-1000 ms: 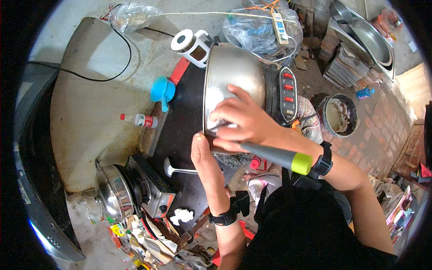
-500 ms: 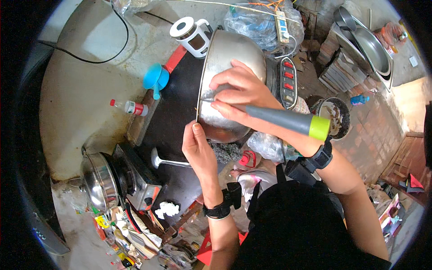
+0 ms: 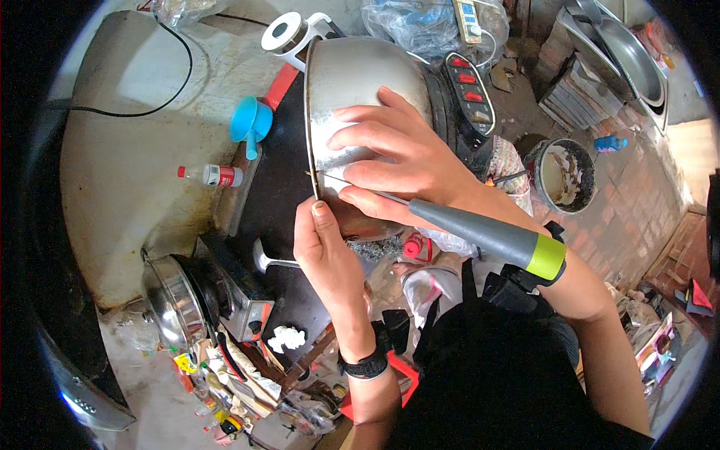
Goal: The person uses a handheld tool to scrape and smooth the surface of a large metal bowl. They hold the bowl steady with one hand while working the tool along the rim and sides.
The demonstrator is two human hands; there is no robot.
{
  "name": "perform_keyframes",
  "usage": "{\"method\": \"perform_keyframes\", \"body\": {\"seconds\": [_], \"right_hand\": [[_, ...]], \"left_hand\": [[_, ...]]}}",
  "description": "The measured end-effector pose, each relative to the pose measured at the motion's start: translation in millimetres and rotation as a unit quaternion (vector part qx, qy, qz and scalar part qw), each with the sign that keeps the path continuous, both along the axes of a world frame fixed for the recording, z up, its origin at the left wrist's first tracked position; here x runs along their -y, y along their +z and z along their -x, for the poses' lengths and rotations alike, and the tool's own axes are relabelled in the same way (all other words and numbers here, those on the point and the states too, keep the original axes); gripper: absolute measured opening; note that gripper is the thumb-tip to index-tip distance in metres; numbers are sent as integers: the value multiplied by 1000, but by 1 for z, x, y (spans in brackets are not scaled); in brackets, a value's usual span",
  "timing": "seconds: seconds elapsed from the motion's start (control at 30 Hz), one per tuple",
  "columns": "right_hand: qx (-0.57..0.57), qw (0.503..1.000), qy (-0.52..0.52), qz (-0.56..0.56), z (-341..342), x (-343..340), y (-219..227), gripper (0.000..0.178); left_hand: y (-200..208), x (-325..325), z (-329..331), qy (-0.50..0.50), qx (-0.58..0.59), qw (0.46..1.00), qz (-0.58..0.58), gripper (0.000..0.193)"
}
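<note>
A large stainless-steel bowl (image 3: 360, 71) stands tipped on its side, its rim toward the left. My left hand (image 3: 326, 244) is closed on the lower part of that rim, thumb against the edge. Across the bowl's outer wall lies my right hand (image 3: 405, 154), its upper fingers spread on the metal. Between its thumb and fingers it holds a thin metal tool with a grey handle and lime-green end (image 3: 487, 236). The tool's slim tip reaches the rim just above my left hand. The bowl's inside is hidden.
A blue dipper (image 3: 251, 120), a plastic bottle (image 3: 221, 175) and a white jug (image 3: 289, 34) stand beyond the dark tabletop. A ladle (image 3: 264, 259) lies near my left wrist. Right of the bowl are a power strip (image 3: 469, 88) and a bucket (image 3: 562, 176). A lidded pot (image 3: 169, 300) sits lower left.
The bowl and both hands appear farther left as the view shifts. My right fingers have spread wider over the bowl, and the tool's tip has moved out to the rim.
</note>
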State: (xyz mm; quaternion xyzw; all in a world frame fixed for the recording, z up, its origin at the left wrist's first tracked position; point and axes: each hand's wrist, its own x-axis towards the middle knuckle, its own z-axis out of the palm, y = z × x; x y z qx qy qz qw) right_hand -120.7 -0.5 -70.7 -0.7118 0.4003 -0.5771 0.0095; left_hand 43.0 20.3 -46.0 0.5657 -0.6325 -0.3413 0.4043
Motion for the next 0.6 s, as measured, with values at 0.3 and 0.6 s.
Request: {"method": "perform_keyframes", "body": {"seconds": [0.3,0.6], "right_hand": [[27,999,28,-3,6,5,-2,19],[21,1000,21,0,10,11,-5,19]], "left_hand": [[3,21,11,14,-82,993,78,23],[1,40,21,57,111,947,297,14]]}}
